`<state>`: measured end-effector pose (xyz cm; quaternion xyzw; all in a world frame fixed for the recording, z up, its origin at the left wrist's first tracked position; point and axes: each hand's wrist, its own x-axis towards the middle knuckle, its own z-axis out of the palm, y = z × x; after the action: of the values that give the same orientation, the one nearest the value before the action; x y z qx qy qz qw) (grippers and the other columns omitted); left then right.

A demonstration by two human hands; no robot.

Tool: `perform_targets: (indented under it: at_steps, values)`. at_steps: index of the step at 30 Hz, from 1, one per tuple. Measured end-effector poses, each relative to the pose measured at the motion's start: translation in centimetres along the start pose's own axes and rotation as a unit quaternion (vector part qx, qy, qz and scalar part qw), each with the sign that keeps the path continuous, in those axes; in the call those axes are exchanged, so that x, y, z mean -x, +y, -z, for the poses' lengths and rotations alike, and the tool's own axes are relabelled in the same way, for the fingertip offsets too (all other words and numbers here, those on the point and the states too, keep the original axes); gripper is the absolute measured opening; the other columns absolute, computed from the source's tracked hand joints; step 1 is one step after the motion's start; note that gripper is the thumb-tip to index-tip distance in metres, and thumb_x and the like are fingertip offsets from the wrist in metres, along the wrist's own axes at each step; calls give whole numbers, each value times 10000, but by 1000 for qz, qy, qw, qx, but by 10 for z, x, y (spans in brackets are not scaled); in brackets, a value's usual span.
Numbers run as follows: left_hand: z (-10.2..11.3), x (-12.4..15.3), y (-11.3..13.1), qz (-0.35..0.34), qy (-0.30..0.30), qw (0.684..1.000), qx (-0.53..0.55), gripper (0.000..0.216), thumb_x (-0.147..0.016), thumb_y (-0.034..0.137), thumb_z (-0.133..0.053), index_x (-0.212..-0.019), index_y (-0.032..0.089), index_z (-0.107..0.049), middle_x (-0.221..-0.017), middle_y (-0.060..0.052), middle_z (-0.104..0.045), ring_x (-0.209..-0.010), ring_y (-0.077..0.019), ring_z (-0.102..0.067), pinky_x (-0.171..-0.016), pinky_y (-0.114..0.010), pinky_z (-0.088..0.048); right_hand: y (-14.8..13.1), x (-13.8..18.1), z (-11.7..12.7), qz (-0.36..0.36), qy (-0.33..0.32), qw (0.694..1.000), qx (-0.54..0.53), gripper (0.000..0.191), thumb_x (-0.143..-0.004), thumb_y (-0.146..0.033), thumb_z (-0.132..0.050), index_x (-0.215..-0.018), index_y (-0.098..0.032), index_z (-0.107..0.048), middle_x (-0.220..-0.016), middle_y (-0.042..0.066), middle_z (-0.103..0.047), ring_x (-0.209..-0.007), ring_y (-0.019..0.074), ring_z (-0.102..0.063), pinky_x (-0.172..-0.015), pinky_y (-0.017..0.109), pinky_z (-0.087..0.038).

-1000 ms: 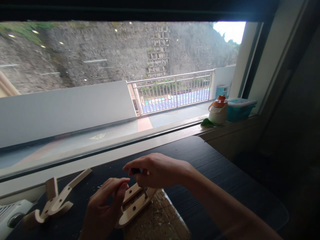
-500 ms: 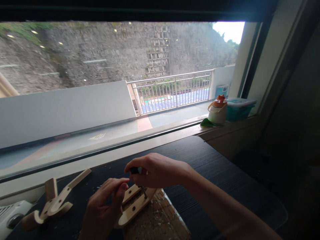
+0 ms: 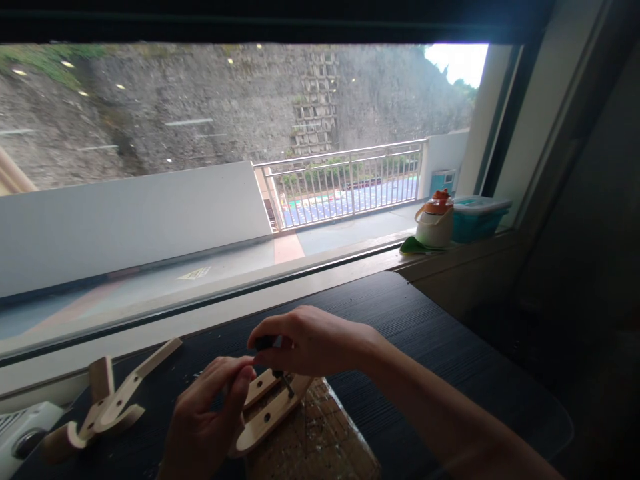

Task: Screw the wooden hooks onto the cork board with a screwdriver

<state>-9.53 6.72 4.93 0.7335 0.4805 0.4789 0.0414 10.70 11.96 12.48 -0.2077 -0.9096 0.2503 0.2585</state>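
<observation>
Fingers (image 3: pixel 275 325) of your right hand (image 3: pixel 313 343) pinch the screwdriver (image 3: pixel 264 343), tip down on the wooden piece (image 3: pixel 267 415) on the tabletop (image 3: pixel 425 333); your left hand (image 3: pixel 205 413) grips that piece's left end; almost nothing has shifted since a second ago, so the work looks unfinished.

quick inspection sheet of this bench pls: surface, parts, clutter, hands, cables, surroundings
surface: dark wood-grain table, pale specks near the work.
job's things: wooden pieces with holes, lying on a brown gridded mat; dark-handled tool, its metal tip on one piece.
clutter: second wooden assembly at left; white device at the corner.
grippers: left hand fingers hold the wooden pieces; right hand fingers pinch the dark-handled tool.
cables: nothing seen.
surroundings: window; on the sill, a white jug with orange lid and a teal box.
</observation>
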Motion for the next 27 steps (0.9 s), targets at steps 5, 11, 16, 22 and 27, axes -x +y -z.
perform_targets:
  at_steps: [5, 11, 16, 22, 27]
  values:
    - [-1, 2, -4, -5, -2, 1000, 6, 117, -803, 306, -584, -851, 217, -645, -654, 34, -595, -578, -107, -599, -570, -201, -490, -1, 0, 0, 12, 7, 1000, 6, 250, -836, -290, -556, -1025, -150, -642, -715, 1, -592, -610, 75, -486, -576, 176, -341]
    - [-1, 2, -4, -3, -3, 1000, -1, 127, -799, 312, -587, -859, 219, -651, -691, 29, -615, -590, -104, -604, -574, -196, -486, 1, -1, 0, 18, 8, 1000, -8, 245, -857, -270, -534, -1041, -160, -653, -723, -5, -576, -611, 65, -449, -596, 172, -340]
    - [-1, 0, -1, -9, 7, 1000, -4, 133, -789, 322, -597, -838, 217, -664, -682, 29, -627, -570, -100, -591, -550, -190, -471, 3, -1, 0, 18, 8, 1000, -7, 216, -844, -264, -542, -997, -159, -653, -712, -12, -578, -594, 64, -446, -580, 169, -337]
    - [0, 2, -3, 10, -1, 1000, -6, 166, -796, 350, -578, -840, 211, -659, -655, 20, -627, -535, -111, -580, -547, -212, -490, 2, 1, 0, 15, 6, 1000, 6, 243, -832, -257, -538, -1025, -169, -655, -716, -6, -593, -632, 78, -489, -603, 177, -346]
    - [0, 2, -2, -6, 4, 1000, -3, 128, -794, 313, -583, -845, 226, -662, -665, 36, -630, -548, -99, -593, -560, -196, -485, 2, 2, 1, 18, -3, 1000, 1, 285, -836, -246, -534, -1088, -165, -640, -762, 11, -611, -669, 86, -510, -629, 185, -358]
